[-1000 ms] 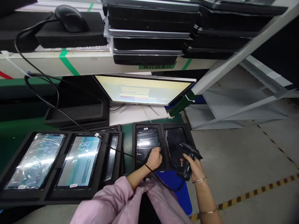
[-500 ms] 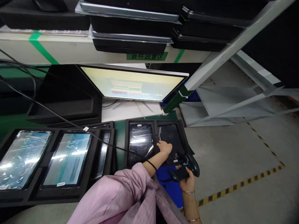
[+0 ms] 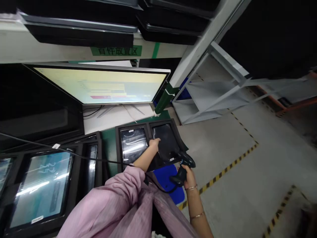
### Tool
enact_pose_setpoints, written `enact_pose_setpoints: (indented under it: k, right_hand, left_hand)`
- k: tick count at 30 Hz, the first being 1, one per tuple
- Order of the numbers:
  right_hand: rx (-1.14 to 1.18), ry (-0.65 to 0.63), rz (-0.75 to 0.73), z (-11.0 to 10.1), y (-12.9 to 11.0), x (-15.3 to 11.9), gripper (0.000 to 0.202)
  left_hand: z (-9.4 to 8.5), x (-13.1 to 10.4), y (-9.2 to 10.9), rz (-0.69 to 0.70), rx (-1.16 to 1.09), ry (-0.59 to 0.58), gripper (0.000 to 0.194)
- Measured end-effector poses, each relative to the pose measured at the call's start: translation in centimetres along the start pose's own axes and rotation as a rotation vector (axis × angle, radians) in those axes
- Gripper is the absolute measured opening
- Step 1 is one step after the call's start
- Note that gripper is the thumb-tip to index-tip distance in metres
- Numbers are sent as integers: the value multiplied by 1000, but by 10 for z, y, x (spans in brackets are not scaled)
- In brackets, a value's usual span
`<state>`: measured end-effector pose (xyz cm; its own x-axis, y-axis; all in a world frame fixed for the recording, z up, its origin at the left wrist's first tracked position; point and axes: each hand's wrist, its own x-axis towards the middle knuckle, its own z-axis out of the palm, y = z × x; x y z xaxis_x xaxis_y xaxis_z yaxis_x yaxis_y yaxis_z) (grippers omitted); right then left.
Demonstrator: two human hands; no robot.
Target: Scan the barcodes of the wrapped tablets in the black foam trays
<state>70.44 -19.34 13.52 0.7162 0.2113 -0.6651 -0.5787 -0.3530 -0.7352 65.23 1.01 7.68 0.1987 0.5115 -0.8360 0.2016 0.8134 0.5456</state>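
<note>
My right hand (image 3: 189, 178) is wrapped round the handle of a black barcode scanner (image 3: 181, 172), its head turned toward the tray. A cable runs from the scanner's grip across my sleeve to the left. My left hand (image 3: 155, 144) is closed at the left edge of a dark-screened tablet (image 3: 166, 140); its fingertips are partly hidden. This tablet lies in the right-hand compartment of a black foam tray (image 3: 118, 145). Another dark tablet (image 3: 133, 140) under shiny film lies in the left compartment, partly behind my forearm.
At left, further foam trays hold tablets, one with a lit screen (image 3: 42, 186). A monitor (image 3: 106, 86) stands behind the trays. Above it is a shelf (image 3: 79, 54) with stacked black trays. A blue surface (image 3: 170, 188) shows below the scanner. Grey racking (image 3: 210, 96) stands at right.
The camera view has shifted, so the scene sits further left. The scanner has turned in my right hand, its handle now pointing down toward me. My left hand stays at the tablet's left edge.
</note>
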Motion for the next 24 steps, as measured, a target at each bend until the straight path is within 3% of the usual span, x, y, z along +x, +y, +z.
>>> enact_pose_setpoints:
  k: [5,9,12,17,24]
  right_hand:
    - [-317,-67,-127,-16,-35,-32,33]
    - [-638,-191,-148,-11,-48,-35,26]
    - [-680,-232,-139,-4,-47,-30,23]
    - [-723,-422,-141,7,-44,-36,24]
    - [-730,-449,-128,23,-46,-43,25]
  left_hand:
    - [-1,8,-3,131,157,-52,32]
    - [3,5,1,290,276,-52,44]
    - [-9,12,13,378,330,-45,40]
    - [-35,37,29,466,359,-50,29]
    - [-36,44,24,476,377,-62,28]
